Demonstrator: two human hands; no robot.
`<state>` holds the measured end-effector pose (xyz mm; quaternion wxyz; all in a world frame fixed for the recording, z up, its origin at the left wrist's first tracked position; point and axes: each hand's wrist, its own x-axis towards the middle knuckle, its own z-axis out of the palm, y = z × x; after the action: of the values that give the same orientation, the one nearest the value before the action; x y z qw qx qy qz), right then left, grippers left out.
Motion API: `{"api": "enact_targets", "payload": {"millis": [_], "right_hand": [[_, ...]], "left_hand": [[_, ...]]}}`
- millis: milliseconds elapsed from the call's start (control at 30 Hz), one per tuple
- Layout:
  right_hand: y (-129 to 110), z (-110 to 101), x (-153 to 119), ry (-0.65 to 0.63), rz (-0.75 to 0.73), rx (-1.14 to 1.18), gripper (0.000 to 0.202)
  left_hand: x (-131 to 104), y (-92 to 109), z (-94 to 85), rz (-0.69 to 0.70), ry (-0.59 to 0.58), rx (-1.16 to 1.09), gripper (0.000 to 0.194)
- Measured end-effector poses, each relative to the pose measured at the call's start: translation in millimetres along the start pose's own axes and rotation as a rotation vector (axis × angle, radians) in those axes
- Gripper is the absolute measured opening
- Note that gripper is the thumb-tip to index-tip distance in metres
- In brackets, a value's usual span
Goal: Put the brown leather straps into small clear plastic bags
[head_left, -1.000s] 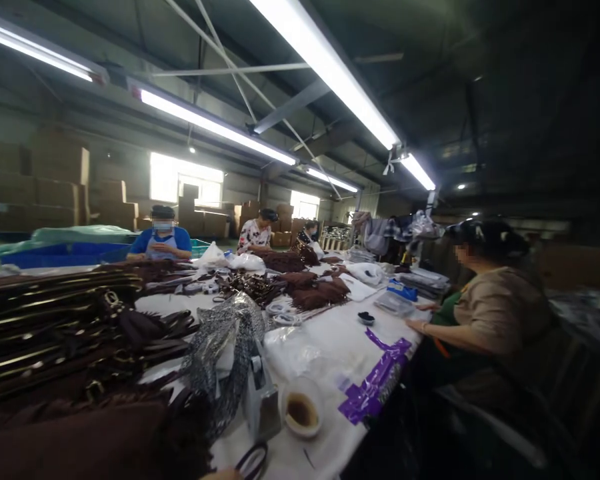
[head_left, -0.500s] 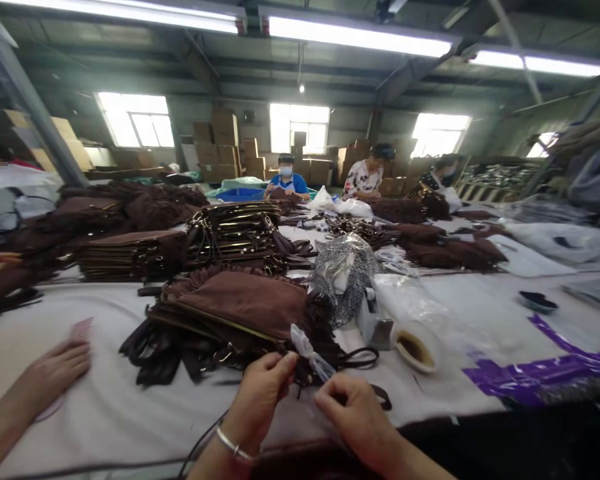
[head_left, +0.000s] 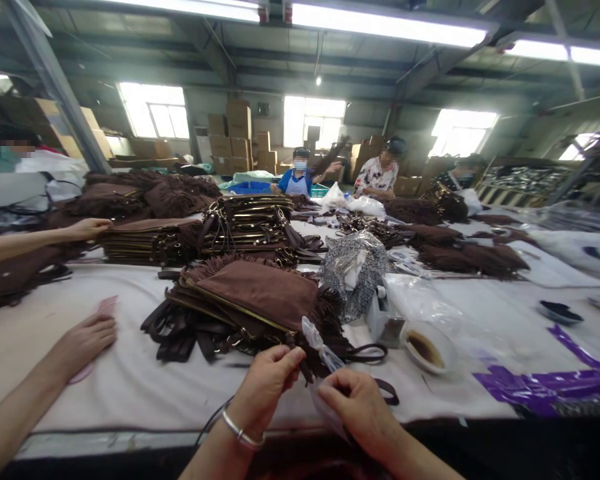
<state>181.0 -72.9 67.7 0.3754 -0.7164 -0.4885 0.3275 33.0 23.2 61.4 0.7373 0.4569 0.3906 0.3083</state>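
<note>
My left hand [head_left: 267,383], with a silver bangle at the wrist, pinches a dark brown tassel [head_left: 305,365] at the near corner of the top pouch. That brown fringed pouch [head_left: 260,290] lies on a pile of similar pouches with dark straps. Close by, my right hand [head_left: 357,407] is closed with thumb and forefinger on a thin piece of clear plastic [head_left: 325,400], which hangs below the fingers. A twisted clear plastic wrapping [head_left: 320,343] rises between my hands and the pouch. A dark wrist strap [head_left: 367,353] extends to the right of the pile.
A co-worker's hand [head_left: 87,340] rests at left beside a red-checked piece; another hand [head_left: 90,229] reaches to stacked pouches [head_left: 145,243]. Rightward are a tape dispenser [head_left: 384,320], a bowl of brown liquid [head_left: 447,363] and purple plastic [head_left: 545,387]. People work across the table.
The view has shifted, so the table appears further right. At left, a co-worker's hand now reaches to the stacked pouches. Across the table, a person has raised an arm with something dark.
</note>
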Motion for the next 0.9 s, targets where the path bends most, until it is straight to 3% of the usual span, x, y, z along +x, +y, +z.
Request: {"api": "enact_targets", "payload": {"millis": [567, 900], "right_hand": [[-1.4, 2.7, 1.2, -0.028, -0.024, 0.031, 0.016], [-7.0, 15.0, 25.0, -0.063, -0.079, 0.095, 0.023]], "left_hand": [[0.3, -2.2, 3.4, 0.011, 0.023, 0.041, 0.041], [1.4, -10.5, -3.1, 0.006, 0.075, 0.167, 0.046]]}}
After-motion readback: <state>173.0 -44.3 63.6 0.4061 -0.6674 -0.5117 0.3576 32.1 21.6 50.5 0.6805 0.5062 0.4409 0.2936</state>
